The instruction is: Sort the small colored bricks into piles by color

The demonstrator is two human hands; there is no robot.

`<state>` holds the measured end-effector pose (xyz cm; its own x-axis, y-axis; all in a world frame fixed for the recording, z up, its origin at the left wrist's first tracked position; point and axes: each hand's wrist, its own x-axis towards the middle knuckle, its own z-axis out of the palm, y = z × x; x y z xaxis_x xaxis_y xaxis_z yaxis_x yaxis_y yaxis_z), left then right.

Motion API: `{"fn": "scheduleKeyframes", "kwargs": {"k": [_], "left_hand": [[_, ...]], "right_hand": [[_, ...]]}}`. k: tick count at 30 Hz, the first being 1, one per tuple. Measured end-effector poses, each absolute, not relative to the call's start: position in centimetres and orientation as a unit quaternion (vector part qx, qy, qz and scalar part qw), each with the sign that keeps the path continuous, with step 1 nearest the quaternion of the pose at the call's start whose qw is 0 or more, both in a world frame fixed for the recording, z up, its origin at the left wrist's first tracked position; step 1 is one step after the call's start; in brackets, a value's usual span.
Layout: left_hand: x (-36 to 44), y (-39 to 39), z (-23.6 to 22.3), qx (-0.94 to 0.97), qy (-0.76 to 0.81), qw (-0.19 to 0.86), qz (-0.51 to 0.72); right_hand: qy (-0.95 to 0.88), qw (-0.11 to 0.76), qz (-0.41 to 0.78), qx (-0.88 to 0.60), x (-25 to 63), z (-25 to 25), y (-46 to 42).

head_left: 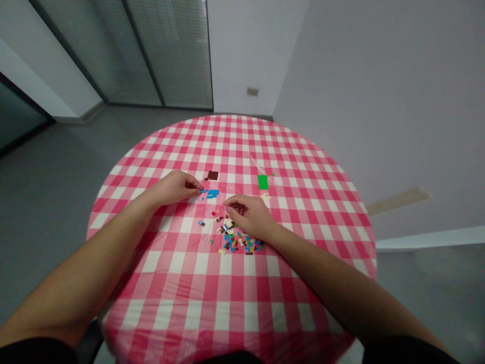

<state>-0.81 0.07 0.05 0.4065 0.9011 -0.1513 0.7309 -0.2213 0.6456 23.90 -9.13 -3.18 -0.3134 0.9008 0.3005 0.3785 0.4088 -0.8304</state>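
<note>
Over the middle of the checked table, my left hand [178, 186] has its thumb and fingers pinched at a small blue building brick [203, 191]. Just right of the fingertips lies a group of blue bricks [212, 193]. My right hand [250, 212] hovers at the upper edge of a pile of loose mixed bricks [242, 243], its fingers curled together. Whatever sits between those right fingers, if anything, is too small to make out. This hand covers part of the pile. A small blue and dark piece [202, 223] lies apart, left of the pile.
Beyond my left hand lies a dark brown plate piece [212, 175]. A green plate piece [262, 182] is beyond my right hand, with cream pieces [264, 195] below it. A pink and white checked cloth [235, 283] covers the round table. Walls stand behind and to the right.
</note>
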Motion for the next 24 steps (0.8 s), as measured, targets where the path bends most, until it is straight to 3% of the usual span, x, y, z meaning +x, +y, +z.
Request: {"fn": "scheduleKeyframes", "kwargs": {"k": [5,10,24], "left_hand": [[-1.0,-0.7,1.2,0.792,0.472,0.374,0.101],[-0.5,-2.1,1.7,0.814,0.340,0.470,-0.028],[0.1,-2.2,1.9,0.841,0.386,0.378,-0.013]], "right_hand": [[-0.742,0.394,0.331,-0.430,23.9,-3.1,-9.1],[-0.744,0.388,0.329,-0.434,23.9,-3.1,-9.1],[-0.745,0.390,0.318,-0.438,23.9,-3.2,-9.1]]}}
